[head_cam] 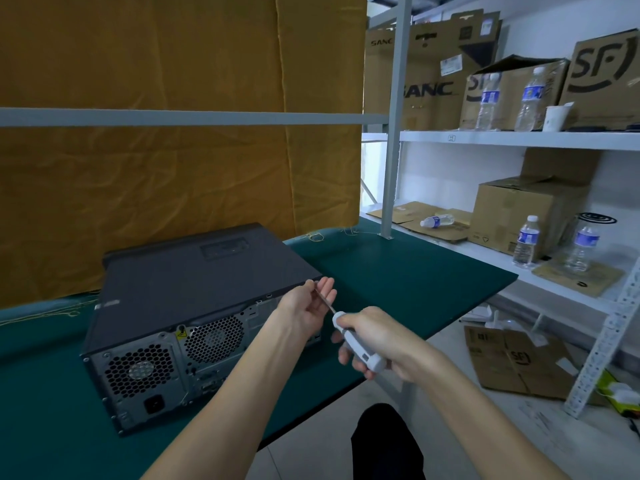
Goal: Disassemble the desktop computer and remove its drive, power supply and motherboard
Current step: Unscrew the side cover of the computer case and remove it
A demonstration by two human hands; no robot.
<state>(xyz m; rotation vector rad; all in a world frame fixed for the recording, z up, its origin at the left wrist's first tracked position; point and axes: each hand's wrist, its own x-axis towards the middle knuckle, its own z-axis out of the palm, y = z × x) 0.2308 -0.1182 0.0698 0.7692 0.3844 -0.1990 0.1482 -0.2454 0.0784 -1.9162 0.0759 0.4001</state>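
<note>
Nearest, right hand (372, 339): lower centre-right of the frame, fingers curled tight round the grey handle of a screwdriver (356, 344), holding it aimed up and left toward the case.
Left hand (308, 306): centre of the frame, just above the handle; fingers loosely curled with the tips pinching the thin metal shaft, apparently to steady or guide its tip toward the case's rear edge.
Screwdriver tip: ends at the upper right rear corner of the case; whether it sits in a screw cannot be told.
Computer (187, 306): left of centre, lying on its side on the table, lid on, rear panel with fan grilles and power socket turned toward the person, probably so the rear screws are within reach.
Task stage: judged early; case closed, so drive, power supply and motherboard are inside and unseen.
Table (398, 278): green top, carrying the case.
Cloth (173, 133): yellow-brown, hanging behind the table across the upper left.
Shelves (519, 138): right of the frame, holding cardboard boxes and water bottles.
</note>
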